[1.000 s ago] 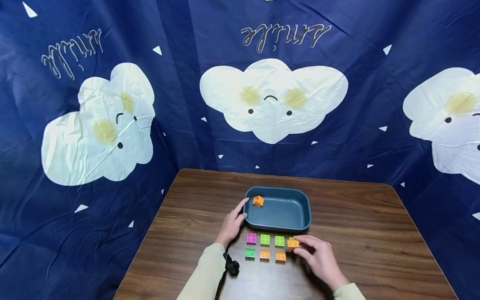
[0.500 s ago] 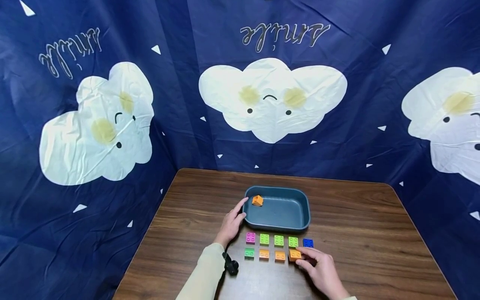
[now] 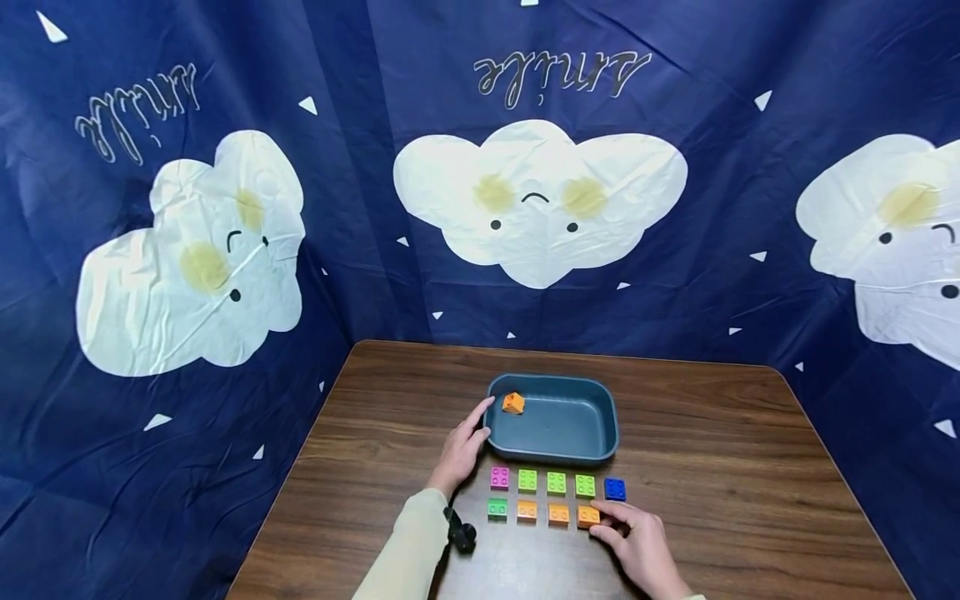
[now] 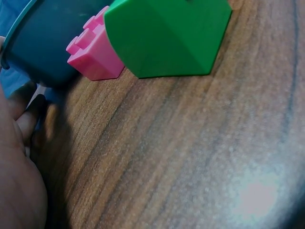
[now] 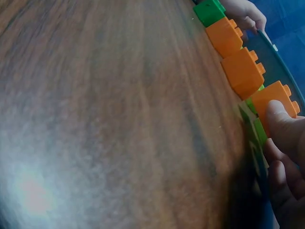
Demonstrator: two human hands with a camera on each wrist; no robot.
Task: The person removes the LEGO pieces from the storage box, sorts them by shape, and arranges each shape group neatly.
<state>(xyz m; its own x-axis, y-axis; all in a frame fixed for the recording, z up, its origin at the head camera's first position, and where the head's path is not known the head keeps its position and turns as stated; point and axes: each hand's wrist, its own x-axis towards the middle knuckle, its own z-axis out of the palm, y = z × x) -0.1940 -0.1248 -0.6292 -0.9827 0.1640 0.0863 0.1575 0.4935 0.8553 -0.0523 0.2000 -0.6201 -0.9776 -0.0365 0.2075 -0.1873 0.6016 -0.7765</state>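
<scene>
My right hand [image 3: 641, 546] pinches an orange toy brick [image 3: 588, 517] at the right end of the front row. In the right wrist view, the thumb [image 5: 281, 117] presses on that brick's near side. The left hand [image 3: 461, 450] touches the left side of a dark teal bin [image 3: 555, 457], fingers fairly straight at its rim. Beside the pinched brick, the front row holds two more orange bricks [image 3: 558, 514] and a green brick [image 4: 167, 38] with a sloped face. Behind them stand a pink brick [image 3: 499, 477], three lime bricks [image 3: 556, 482] and a blue brick [image 3: 615, 489].
Inside the bin, an orange brick [image 3: 513, 403] lies tipped at the left end. A black device [image 3: 462, 536] sits at the left wrist. The wooden table [image 3: 720, 450] ends at a dark blue curtain [image 3: 345, 208] with cloud prints.
My right hand has brought the orange brick forward from over the back row to the front row's right end, uncovering the rightmost lime brick and the blue one. The left hand stays at the bin.
</scene>
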